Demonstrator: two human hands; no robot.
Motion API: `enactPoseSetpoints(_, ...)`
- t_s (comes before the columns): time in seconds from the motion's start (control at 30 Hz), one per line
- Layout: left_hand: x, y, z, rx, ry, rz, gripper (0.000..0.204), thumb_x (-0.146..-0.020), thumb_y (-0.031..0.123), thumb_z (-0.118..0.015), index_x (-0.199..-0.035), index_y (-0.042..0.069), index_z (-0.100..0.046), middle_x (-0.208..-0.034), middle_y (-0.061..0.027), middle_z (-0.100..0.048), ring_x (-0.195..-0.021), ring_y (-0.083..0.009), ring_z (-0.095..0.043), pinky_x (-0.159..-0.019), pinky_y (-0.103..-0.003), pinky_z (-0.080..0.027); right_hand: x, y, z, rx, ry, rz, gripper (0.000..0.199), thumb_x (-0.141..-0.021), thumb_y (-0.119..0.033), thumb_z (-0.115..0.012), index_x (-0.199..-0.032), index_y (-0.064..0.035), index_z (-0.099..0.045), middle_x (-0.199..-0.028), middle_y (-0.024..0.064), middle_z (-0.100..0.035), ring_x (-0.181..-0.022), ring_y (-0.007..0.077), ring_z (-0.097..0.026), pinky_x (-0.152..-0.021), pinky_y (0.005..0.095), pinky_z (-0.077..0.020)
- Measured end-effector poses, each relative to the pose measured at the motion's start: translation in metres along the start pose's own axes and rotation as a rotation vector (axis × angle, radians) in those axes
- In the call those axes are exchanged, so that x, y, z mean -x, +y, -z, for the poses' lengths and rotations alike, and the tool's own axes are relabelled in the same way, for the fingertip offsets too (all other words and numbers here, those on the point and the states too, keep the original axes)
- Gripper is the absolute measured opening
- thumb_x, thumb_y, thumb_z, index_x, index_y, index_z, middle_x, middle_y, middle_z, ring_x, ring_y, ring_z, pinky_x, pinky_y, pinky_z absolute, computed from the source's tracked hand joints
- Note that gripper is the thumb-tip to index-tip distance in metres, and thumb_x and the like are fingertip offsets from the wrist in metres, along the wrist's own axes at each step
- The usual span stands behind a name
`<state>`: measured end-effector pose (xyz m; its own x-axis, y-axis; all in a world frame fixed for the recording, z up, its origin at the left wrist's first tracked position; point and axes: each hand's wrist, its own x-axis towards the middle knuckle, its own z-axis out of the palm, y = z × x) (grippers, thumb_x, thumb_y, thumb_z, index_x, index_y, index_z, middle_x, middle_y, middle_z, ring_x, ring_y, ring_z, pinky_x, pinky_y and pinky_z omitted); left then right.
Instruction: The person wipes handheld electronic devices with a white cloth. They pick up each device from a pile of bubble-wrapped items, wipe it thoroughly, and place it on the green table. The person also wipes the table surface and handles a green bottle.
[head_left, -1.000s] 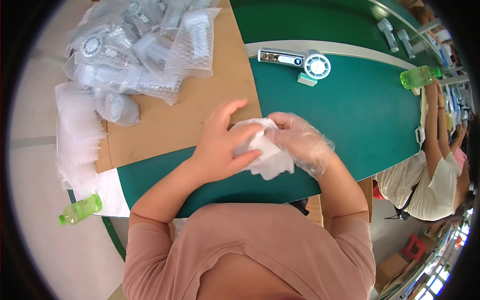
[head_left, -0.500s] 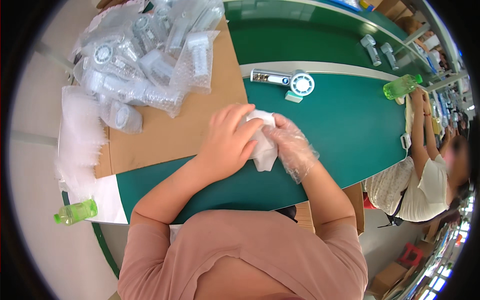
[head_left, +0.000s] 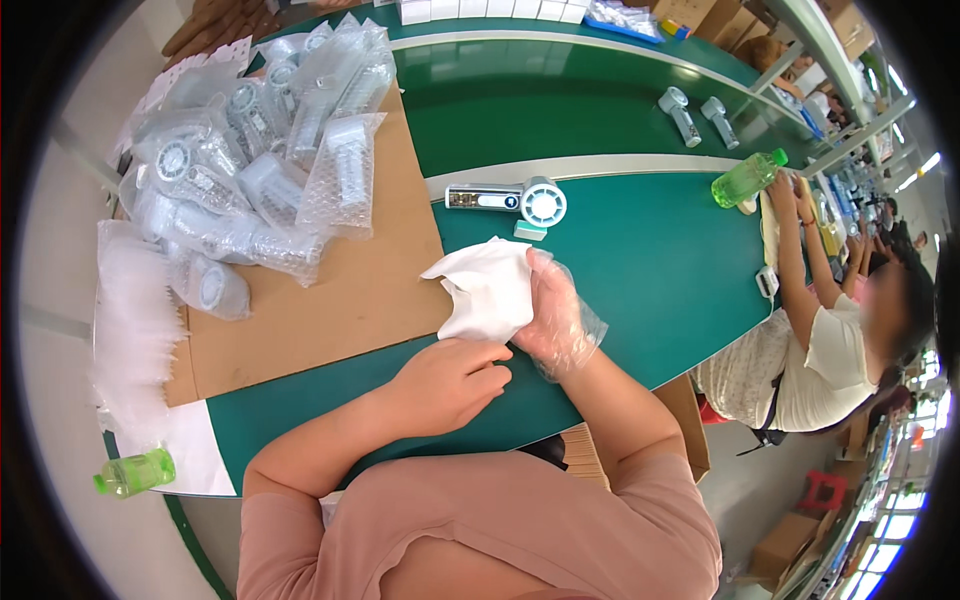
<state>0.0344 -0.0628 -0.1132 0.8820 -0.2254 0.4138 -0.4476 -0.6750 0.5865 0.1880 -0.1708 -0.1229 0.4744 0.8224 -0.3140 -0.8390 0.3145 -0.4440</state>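
A white cloth [head_left: 488,290] is spread out above the green table, its left corner reaching over the cardboard. My right hand [head_left: 555,315], in a clear plastic glove, grips the cloth by its right side, thumb on top. My bare left hand [head_left: 450,385] is closed with curled fingers, right at the cloth's lower edge; whatever its fingertips hold is hidden. Just beyond the cloth lies a white and grey handheld fan [head_left: 483,197] with a round head. Beside that head sits a small pale green and white block [head_left: 530,231].
Bubble-wrapped fans [head_left: 215,190] are piled on a cardboard sheet [head_left: 300,330] at the left. Near them are stacked bubble bags [head_left: 140,330] and a green bottle [head_left: 135,472]. Two fans [head_left: 680,118] lie farther back. At right, a co-worker [head_left: 840,345] sits by another green bottle [head_left: 748,180].
The crumpled cloth has opened out and shifted left. My left hand has come off its top and moved down toward me, fingers curling. The whole view has shifted.
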Motion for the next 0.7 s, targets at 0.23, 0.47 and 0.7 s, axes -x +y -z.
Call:
enactPoseSetpoints(0.23, 0.042, -0.009, 0.022, -0.057, 0.169, 0.093, 0.017, -0.077, 0.006, -0.069, -0.092, 0.006, -0.062, -0.101, -0.0088, -0.062, -0.088, -0.0294, -0.061, -0.073, -0.04, -0.051, -0.004, 0.019, 0.032, 0.275, -0.101, -0.047, 0.044, -0.09, -0.023, -0.062, -0.127, -0.0018, -0.05, -0.12, 0.0108, -0.06, -0.111, 0.0245, -0.058, -0.097, 0.043, -0.0464)
enactPoseSetpoints(0.47, 0.193, 0.036, 0.107, -0.8, 0.906, 0.694, 0.028, -0.075, -0.003, -0.066, -0.101, 0.002, -0.06, -0.104, -0.0158, -0.061, -0.096, -0.0317, -0.06, -0.086, -0.038, -0.048, 0.005, 0.013, 0.022, 0.23, -0.069, -0.073, 0.048, -0.098, -0.032, -0.049, -0.136, -0.0033, -0.041, -0.132, 0.0133, -0.053, -0.119, 0.0296, -0.053, -0.1, 0.0485, -0.0436)
enactPoseSetpoints(0.7, 0.381, 0.072, 0.19, -1.168, 1.874, 1.032, 0.075, -0.08, 0.02, -0.075, -0.136, -0.008, -0.034, -0.131, -0.0218, -0.046, -0.123, -0.031, -0.044, -0.103, -0.041, -0.034, 0.007, 0.021, 0.015, 0.323, -0.021, -0.075, 0.046, -0.096, -0.029, -0.054, -0.134, -0.0049, -0.044, -0.124, 0.0135, -0.058, -0.107, 0.0288, -0.06, -0.089, 0.0463, -0.0516)
